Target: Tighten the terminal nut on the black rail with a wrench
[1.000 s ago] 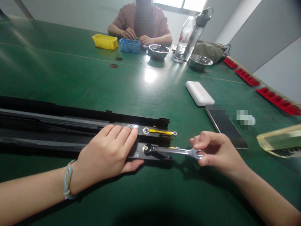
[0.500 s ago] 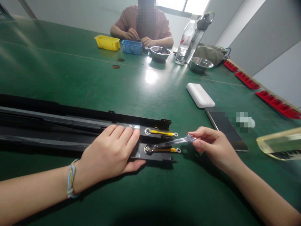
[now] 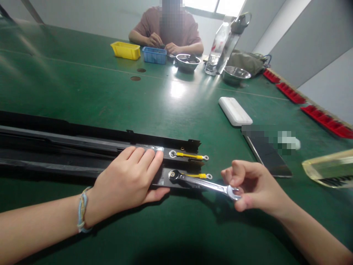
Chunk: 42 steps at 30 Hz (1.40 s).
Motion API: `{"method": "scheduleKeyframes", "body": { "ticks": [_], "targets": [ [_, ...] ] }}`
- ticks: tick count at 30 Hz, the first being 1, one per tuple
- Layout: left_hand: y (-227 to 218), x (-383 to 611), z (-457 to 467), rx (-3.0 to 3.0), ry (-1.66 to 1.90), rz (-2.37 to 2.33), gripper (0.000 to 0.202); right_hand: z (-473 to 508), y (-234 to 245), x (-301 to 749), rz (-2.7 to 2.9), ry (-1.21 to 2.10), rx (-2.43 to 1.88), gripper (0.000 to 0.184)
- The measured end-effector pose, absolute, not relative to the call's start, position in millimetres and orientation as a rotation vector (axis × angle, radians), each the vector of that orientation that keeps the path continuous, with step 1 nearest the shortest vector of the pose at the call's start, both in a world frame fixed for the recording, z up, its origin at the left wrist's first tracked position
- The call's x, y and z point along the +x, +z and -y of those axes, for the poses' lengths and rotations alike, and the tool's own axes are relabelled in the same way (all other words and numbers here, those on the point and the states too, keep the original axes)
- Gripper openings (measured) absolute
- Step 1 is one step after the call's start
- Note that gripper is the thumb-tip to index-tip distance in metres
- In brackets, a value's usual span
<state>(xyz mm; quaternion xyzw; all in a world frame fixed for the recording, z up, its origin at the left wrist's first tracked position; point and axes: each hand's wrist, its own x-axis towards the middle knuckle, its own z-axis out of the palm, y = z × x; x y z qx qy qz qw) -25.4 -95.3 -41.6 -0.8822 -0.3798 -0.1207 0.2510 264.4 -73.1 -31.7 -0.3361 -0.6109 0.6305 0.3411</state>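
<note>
Right grip: grasping the wrench by its right end.
Left grip: clasped over the black rails.
Wrench: left end around a fastener on the near rail.
Counter: green, under the rails.

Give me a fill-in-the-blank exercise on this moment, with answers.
1. The shiny silver metal wrench has its open end nearest the ____ hand.
2. The braceleted hand on the long black metal channels is the ____ one.
3. Two short, ring-ended cables have ____ sleeves.
4. The rounded rectangular block next to the dark, flat slab is ____.

Missing words: right; left; yellow; white.
</note>
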Motion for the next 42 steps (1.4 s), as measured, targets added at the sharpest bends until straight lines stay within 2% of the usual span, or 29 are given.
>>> {"method": "scheduleKeyframes", "body": {
  "ticks": [5, 15, 21, 36, 42],
  "targets": [
    [-44, -23, 95, -2.389, -0.323, 1.027, 0.062, 69, -33, 269, 1.608, 1.620, -0.884, 0.037],
    [-39, -21, 95, -2.405, -0.335, 1.042, 0.060, 60, -34, 274, 1.448, 1.408, -1.168, 0.025],
    [-40, -22, 96, -2.404, -0.342, 1.046, 0.059, 59, -37, 273, 1.437, 1.350, -1.257, 0.025],
    [-35, -25, 97, -2.420, -0.368, 1.078, 0.059, 72, -22, 262, 1.631, 1.524, -0.936, 0.040],
    [-35, -26, 99, -2.408, -0.340, 1.059, 0.061, 69, -22, 265, 1.623, 1.460, -0.987, 0.033]
  ]
}}
